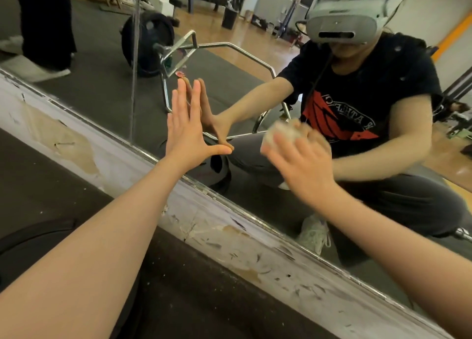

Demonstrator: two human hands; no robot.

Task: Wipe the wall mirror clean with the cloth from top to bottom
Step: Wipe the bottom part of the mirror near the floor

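The wall mirror [107,103] fills the upper part of the view and runs down to a strip of scuffed white wall. My left hand [187,131] lies flat against the glass near its lower edge, fingers straight and spread. My right hand [298,165] holds a crumpled white cloth [282,135] against the mirror, to the right of the left hand; the hand and cloth are blurred. My reflection crouches in the glass behind both hands.
Below the mirror runs a chipped, peeling white wall base [229,239], then dark rubber floor [38,180]. A black weight plate [33,239] lies on the floor under my left forearm. The mirror reflects a hex barbell with plates [148,42] and another person's legs [46,24].
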